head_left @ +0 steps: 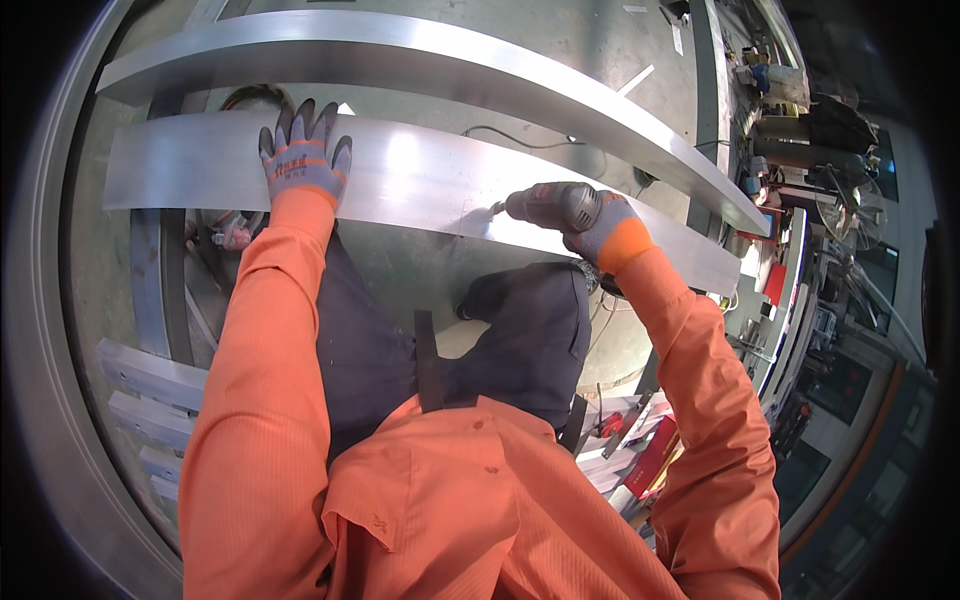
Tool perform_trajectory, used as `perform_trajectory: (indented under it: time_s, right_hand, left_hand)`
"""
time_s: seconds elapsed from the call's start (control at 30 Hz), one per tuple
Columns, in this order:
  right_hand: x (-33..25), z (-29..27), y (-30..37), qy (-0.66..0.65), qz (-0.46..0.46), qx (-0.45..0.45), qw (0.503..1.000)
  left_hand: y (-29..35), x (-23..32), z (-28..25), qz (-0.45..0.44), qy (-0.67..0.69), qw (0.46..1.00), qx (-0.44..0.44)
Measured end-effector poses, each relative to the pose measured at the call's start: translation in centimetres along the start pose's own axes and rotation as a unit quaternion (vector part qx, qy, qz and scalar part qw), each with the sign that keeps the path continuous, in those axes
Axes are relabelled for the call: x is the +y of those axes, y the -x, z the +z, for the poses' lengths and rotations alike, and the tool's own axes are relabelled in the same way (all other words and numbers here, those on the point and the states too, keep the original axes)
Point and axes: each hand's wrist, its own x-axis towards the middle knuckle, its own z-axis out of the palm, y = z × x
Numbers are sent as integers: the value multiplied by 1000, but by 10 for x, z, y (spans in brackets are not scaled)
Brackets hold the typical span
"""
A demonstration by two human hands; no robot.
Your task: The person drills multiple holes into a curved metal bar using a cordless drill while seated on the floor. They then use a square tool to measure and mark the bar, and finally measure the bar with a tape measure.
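Observation:
A wide, flat aluminium bar [400,170] lies crosswise in front of me. My left hand [305,160], in a grey and orange work glove with dark fingertips, rests flat on the bar's left part, fingers spread. My right hand [612,232], gloved alike, is wrapped round the handle of a power drill [553,205] with a dark body. The drill points left, its tip at the bar's near part; whether the bit touches the metal I cannot tell. Part of the drill's grip is hidden by my glove.
Beyond it runs a second long aluminium bar [400,50]. A dark cable [520,140] lies on the floor behind the near bar. Several aluminium profiles [150,390] are at the lower left. A red box [655,458] is at my right side, and a fan [850,207] stands far right.

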Motion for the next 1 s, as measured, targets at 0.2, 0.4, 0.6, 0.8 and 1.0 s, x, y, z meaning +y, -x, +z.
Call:
perform_trajectory:
  time_s: [0.2, 0.4, 0.6, 0.8, 1.0]
  right_hand:
    - [30, 5, -15, -76, -81, -47, 993]
    - [39, 13, -26, -79, -76, -58, 992]
    - [7, -11, -23, -100, 35, -79, 991]
    - [-18, -23, -19, -18, -11, -51, 998]
    - [-45, -31, -11, 125, -24, -45, 991]
  left_hand:
    - [-1, 4, -8, -7, 9, 1000, -12]
    - [1, 0, -4, -3, 6, 1000, 3]
    - [0, -2, 3, 1, 3, 1000, 20]
    - [0, -2, 3, 2, 6, 1000, 22]
    - [-1, 0, 2, 10, 10, 1000, 27]
